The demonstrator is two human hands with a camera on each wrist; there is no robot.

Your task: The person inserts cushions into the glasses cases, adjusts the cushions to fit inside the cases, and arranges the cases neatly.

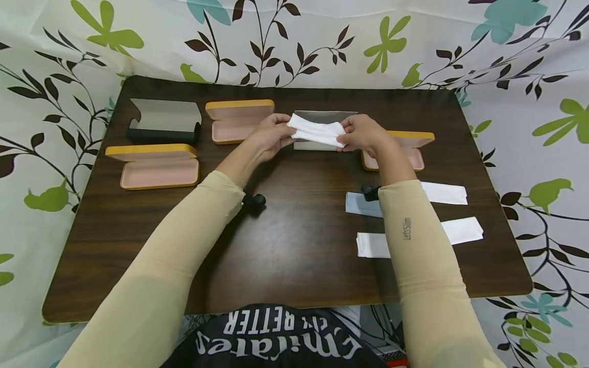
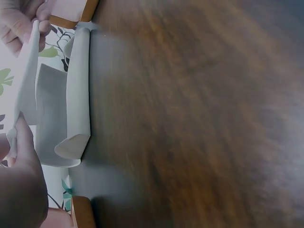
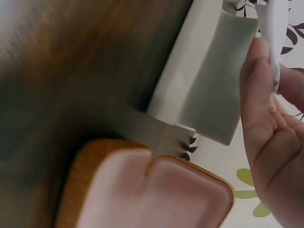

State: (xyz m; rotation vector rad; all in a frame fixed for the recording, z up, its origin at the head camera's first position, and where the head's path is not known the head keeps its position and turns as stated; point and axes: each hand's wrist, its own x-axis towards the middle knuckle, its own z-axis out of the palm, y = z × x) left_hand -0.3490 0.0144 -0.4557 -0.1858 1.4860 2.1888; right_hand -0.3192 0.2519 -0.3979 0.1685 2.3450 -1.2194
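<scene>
In the head view, the left hand (image 1: 270, 135) and the right hand (image 1: 365, 134) are each pinching one end of a white folded cloth (image 1: 317, 130), holding it level above an open grey-lined case (image 1: 325, 116) near the table's (image 1: 299, 245) far edge. Three pink-lined yellow cases are standing open, one (image 1: 409, 158) partly behind the right forearm; a dark open case (image 1: 164, 135) is lying at far left. Folded strips (image 1: 372, 245) are lying on the right, partly hidden by the right sleeve (image 1: 414, 245). In the left wrist view, the cloth is stretching between both hands, the grey-lined case lying open beyond it. In the right wrist view, the right thumb and fingers are pressing on the cloth's end, the pink-lined case sitting just beside the grey-lined one.
</scene>
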